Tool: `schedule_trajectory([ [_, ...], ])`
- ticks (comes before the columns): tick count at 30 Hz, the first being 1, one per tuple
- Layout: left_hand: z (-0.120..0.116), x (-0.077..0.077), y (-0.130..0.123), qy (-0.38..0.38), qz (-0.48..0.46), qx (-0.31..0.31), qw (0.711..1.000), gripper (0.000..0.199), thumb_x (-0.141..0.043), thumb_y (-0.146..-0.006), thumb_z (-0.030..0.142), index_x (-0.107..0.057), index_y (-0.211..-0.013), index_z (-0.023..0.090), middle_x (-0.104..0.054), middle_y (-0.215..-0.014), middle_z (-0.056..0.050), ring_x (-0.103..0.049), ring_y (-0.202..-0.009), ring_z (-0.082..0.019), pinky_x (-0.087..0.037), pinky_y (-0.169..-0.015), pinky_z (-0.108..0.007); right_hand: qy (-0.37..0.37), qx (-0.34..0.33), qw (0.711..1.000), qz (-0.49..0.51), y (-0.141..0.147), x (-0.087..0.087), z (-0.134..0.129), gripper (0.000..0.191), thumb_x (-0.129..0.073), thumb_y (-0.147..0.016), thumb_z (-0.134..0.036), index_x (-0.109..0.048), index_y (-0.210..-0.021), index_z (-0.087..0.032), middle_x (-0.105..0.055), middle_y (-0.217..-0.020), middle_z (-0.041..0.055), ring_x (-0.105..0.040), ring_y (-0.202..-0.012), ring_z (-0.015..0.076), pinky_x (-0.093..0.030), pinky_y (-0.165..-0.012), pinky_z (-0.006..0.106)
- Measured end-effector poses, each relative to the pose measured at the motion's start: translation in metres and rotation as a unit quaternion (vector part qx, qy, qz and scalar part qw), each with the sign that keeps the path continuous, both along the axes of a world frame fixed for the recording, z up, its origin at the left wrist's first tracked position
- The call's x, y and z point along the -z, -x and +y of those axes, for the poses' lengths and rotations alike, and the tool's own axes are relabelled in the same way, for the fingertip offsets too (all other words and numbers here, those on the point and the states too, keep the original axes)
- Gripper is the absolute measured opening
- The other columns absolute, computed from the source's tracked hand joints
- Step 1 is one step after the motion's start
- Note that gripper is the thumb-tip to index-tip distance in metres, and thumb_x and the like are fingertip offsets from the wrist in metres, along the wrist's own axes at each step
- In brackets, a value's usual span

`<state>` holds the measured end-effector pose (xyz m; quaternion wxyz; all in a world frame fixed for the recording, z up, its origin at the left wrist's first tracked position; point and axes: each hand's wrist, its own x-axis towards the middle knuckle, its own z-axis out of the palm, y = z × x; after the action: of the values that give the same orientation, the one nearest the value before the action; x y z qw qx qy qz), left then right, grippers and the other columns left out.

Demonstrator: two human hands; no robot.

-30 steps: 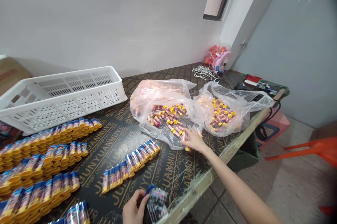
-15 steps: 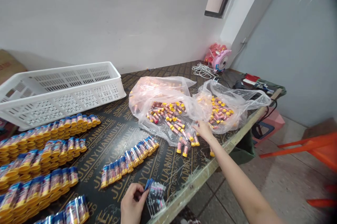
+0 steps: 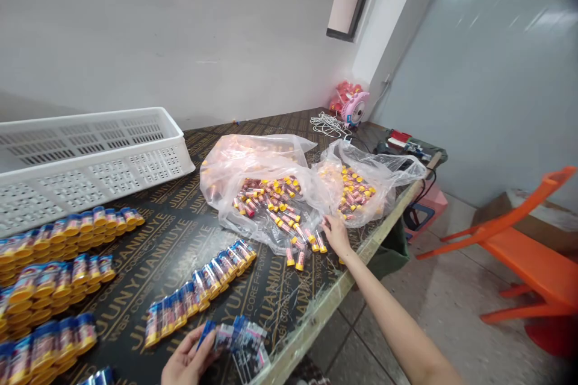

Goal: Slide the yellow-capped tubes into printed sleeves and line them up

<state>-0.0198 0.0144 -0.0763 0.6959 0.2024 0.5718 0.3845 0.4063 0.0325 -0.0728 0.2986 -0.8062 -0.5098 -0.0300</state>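
At the near table edge my left hand (image 3: 187,361) pinches a clear plastic sleeve with a blue end (image 3: 206,334). Right beside it lies a small pile of similar clear sleeves (image 3: 248,346) with blue and pink printing. My right hand (image 3: 336,235) is at the mouth of an open clear plastic bag (image 3: 253,234), its fingers bent together next to small clear tubes with yellow caps (image 3: 300,259). Whatever is between those fingers is hidden. More yellow-capped tubes (image 3: 271,192) lie loose inside the bag and spill from its mouth.
A row of blue-topped, yellow-based tubes (image 3: 201,288) lies mid-table. Stacked rows of them (image 3: 58,337) fill the left, before a white crate (image 3: 99,177). A second bag of tubes (image 3: 361,192), a pink fan (image 3: 354,109) and white cable (image 3: 329,125) are farther back. An orange chair (image 3: 524,252) stands right.
The view has swung to the right. My left hand now holds a sleeve clear of the pile's left side. My right hand stays at the bag's mouth beside the tubes.
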Motion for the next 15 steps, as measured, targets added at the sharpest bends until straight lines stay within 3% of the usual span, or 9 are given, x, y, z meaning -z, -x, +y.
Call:
schedule_trajectory([
  [3, 0.009, -0.023, -0.005, 0.003, -0.007, -0.061, 0.998, 0.032, -0.080, -0.049, 0.009, -0.067, -0.077, 0.013, -0.072, -0.073, -0.002, -0.068, -0.064, -0.016, -0.057, -0.060, -0.024, -0.050, -0.010, 0.999, 0.015, 0.014, -0.011, -0.003, 0.028, -0.046, -0.082, -0.022, -0.062, -0.105, -0.017, -0.063, -0.090, 0.0109, -0.056, -0.093, 0.0279, -0.043, -0.087, 0.046],
  [6, 0.019, -0.046, -0.015, -0.021, -0.030, -0.092, 0.995, 0.015, -0.075, -0.060, 0.010, -0.068, -0.073, 0.012, -0.072, -0.074, -0.003, -0.067, -0.064, -0.015, -0.057, -0.062, -0.025, -0.084, -0.055, 0.993, 0.057, 0.048, -0.029, 0.001, 0.037, -0.037, -0.090, -0.027, -0.054, -0.121, -0.017, -0.059, -0.105, 0.0130, -0.055, -0.099, 0.0260, -0.044, -0.088, 0.044],
  [8, 0.025, -0.055, -0.020, -0.050, -0.060, -0.079, 0.994, 0.013, -0.076, -0.062, 0.015, -0.069, -0.073, 0.011, -0.071, -0.073, -0.004, -0.067, -0.063, -0.014, -0.055, -0.059, -0.024, -0.080, -0.125, 0.983, 0.108, 0.082, -0.042, 0.001, 0.039, -0.036, -0.093, -0.032, -0.048, -0.129, -0.021, -0.058, -0.110, 0.0107, -0.058, -0.091, 0.0213, -0.049, -0.082, 0.037],
  [10, 0.032, -0.060, -0.024, -0.062, -0.074, -0.087, 0.991, 0.018, -0.080, -0.057, 0.018, -0.069, -0.070, 0.011, -0.071, -0.069, -0.004, -0.064, -0.057, -0.013, -0.053, -0.056, -0.023, -0.062, -0.227, 0.945, 0.227, 0.122, -0.052, -0.002, 0.040, -0.041, -0.093, -0.035, -0.044, -0.131, -0.023, -0.059, -0.105, 0.0082, -0.060, -0.079, 0.0178, -0.051, -0.071, 0.032],
  [12, 0.036, -0.061, -0.025, -0.069, -0.075, -0.100, 0.990, 0.024, -0.083, -0.053, 0.023, -0.070, -0.069, 0.010, -0.070, -0.065, -0.004, -0.062, -0.054, -0.012, -0.051, -0.053, -0.021, -0.082, -0.264, 0.917, 0.288, 0.160, -0.059, -0.010, 0.035, -0.051, -0.090, -0.035, -0.049, -0.122, -0.023, -0.059, -0.097, 0.0059, -0.059, -0.079, 0.0176, -0.052, -0.071, 0.031],
  [15, 0.037, -0.061, -0.024, -0.065, -0.084, -0.130, 0.986, 0.030, -0.086, -0.049, 0.027, -0.069, -0.066, 0.009, -0.069, -0.062, -0.004, -0.062, -0.053, -0.012, -0.051, -0.053, -0.022, -0.144, -0.258, 0.916, 0.272, 0.204, -0.064, -0.024, 0.014, -0.061, -0.085, -0.029, -0.062, -0.096, -0.022, -0.057, -0.095, 0.0058, -0.057, -0.090, 0.0204, -0.050, -0.079, 0.035],
])
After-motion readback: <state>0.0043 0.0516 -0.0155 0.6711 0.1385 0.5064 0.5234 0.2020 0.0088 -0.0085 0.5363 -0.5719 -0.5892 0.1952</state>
